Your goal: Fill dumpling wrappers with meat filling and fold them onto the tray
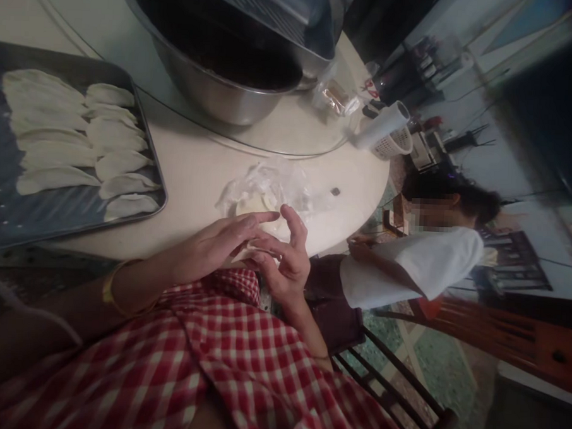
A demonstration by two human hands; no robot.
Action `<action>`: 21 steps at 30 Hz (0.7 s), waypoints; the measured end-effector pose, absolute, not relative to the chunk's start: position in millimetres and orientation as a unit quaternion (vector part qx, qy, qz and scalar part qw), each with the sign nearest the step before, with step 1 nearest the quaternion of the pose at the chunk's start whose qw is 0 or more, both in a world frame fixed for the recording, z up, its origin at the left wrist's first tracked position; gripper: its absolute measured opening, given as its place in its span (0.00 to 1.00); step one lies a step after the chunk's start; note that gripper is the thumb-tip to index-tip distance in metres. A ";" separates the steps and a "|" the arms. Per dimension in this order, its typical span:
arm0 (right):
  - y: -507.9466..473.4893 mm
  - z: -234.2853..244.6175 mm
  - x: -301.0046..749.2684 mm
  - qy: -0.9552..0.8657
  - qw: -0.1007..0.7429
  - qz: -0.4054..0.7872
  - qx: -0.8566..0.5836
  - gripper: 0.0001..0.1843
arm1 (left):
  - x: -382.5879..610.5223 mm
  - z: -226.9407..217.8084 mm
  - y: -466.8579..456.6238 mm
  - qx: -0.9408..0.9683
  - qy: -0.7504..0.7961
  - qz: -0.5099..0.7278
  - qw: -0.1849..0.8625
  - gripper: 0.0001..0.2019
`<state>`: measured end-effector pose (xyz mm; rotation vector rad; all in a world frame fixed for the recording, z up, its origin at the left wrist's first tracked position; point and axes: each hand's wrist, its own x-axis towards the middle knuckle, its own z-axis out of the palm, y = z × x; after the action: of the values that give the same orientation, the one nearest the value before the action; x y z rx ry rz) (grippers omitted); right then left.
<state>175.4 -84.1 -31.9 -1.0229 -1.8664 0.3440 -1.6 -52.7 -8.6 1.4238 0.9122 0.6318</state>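
Between my two hands is a pale dumpling, mostly hidden by the fingers. My left hand, with a yellow bangle at its wrist, closes on the dumpling from one side. My right hand pinches its other side, thumb below and one finger raised. Just beyond the fingertips, a stack of round dumpling wrappers lies in a crumpled clear plastic bag. On the left, a dark metal tray holds two columns of folded dumplings.
A large steel bowl with a ridged metal tray across it stands on the glass turntable. Farther right are a white plastic basket and a plastic roll. Past the table edge, a person in white sits near a wooden chair.
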 end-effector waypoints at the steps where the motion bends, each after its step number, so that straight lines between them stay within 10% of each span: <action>1: -83.3 -30.8 175.4 -0.766 0.468 0.144 -0.417 0.14 | -1.8 -7.1 -52.6 0.616 0.396 0.274 0.624 0.29; 16: -79.6 -26.2 173.8 -0.802 0.413 0.118 -0.415 0.06 | 3.1 -7.5 -52.9 0.500 0.329 0.364 0.713 0.14; 21: -74.6 -22.6 174.4 -0.828 0.392 0.116 -0.383 0.19 | 0.8 -11.7 -49.7 0.518 0.334 0.363 0.699 0.18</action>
<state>174.4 -74.6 -22.6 -0.9730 -2.1035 0.2937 0.8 -49.7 -11.7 1.1534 0.7436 0.8095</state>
